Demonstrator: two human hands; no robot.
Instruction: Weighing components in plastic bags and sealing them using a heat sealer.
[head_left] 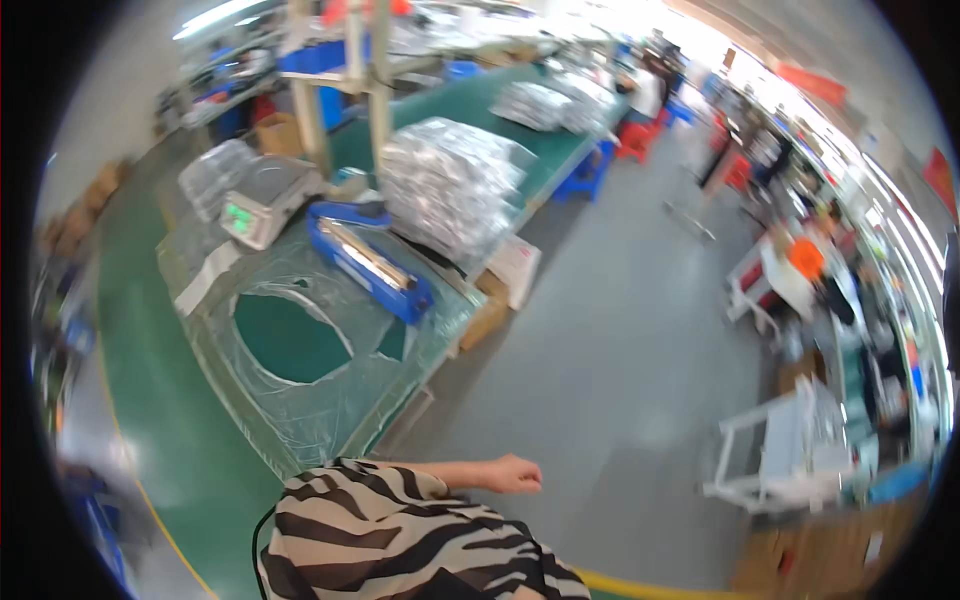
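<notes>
My left hand (515, 474) is held over the grey floor in front of my black-and-beige striped shirt (400, 545). Its fingers are curled into a loose fist, and nothing shows in them. It touches nothing, and the near corner of the workbench (330, 415) is closest to it. My right hand is out of view. On that bench lie a long blue hand-operated bag sealer (368, 262), a weighing scale (262, 205) with a lit green display, and a tall stack of clear plastic bags (455, 185). Torn clear film covers the green benchtop.
Cartons (487, 312) stand beneath the bench's right side. Blue stools (587, 172) and red stools (638, 138) stand along the aisle (600, 330). At right are a white cart-like frame (790, 450), a cardboard box (830, 550) and blurred people at workstations.
</notes>
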